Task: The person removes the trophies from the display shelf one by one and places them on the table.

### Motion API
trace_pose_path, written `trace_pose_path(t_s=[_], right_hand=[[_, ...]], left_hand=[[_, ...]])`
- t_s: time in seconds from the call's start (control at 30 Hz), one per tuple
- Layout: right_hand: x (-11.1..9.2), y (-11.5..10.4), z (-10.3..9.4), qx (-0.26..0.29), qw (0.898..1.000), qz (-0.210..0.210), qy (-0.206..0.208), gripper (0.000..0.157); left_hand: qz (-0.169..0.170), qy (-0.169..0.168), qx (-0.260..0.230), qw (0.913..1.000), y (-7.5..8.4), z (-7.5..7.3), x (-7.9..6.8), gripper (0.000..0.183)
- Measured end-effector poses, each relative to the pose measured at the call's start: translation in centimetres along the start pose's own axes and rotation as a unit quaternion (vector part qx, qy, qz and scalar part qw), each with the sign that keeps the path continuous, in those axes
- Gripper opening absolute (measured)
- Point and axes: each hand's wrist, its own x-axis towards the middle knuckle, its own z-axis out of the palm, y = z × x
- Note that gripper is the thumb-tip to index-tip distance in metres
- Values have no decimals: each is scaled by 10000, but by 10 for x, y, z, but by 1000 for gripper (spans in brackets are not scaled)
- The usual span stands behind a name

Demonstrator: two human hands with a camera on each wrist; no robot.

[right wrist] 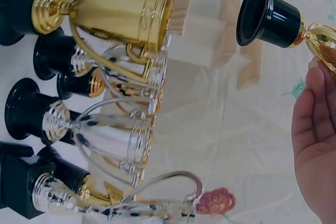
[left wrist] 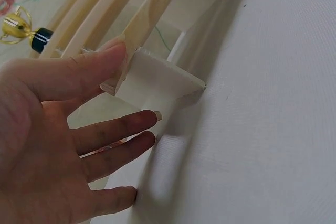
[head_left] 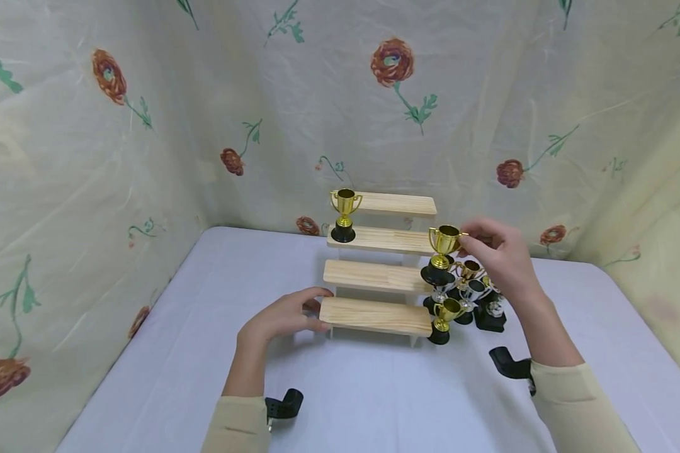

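Observation:
A stepped display shelf (head_left: pixel 376 314) with light wooden boards and white supports stands at the centre of the table. My left hand (head_left: pixel 286 314) holds the left end of its lowest board; in the left wrist view the thumb lies against the board (left wrist: pixel 152 11) while other fingers stretch out apart from it. My right hand (head_left: pixel 495 251) pinches a gold trophy cup (head_left: pixel 446 240) by its handle, raised above other trophies near the boards' right ends. The cup's black base (right wrist: pixel 270 17) hangs free. Another gold trophy (head_left: pixel 344 211) stands at the left of the second-highest board.
Right of the shelf several trophies crowd together, among them a gold cup (head_left: pixel 446 311) at the front, a silver cup (right wrist: pixel 113 137) and one on a square black base (head_left: pixel 490 319). A flowered curtain (head_left: pixel 294 113) hangs behind the white-covered table (head_left: pixel 362 396).

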Motion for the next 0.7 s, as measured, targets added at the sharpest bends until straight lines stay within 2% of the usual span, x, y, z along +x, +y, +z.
trace_pose_path(t_s=[0.27,0.47,0.7], right_hand=[[-7,5,-6,-121,9998,-125,39,10],[-13,11,-9,-350,9993,35,126,10],[-21,19,-15,-53,9994,79,340,10]], left_hand=[[-1,34,21,10000,2,1,-1,58],[-14,62,-21,10000,2,2,-1,57],[19,90,-24,10000,0,3,0,56]])
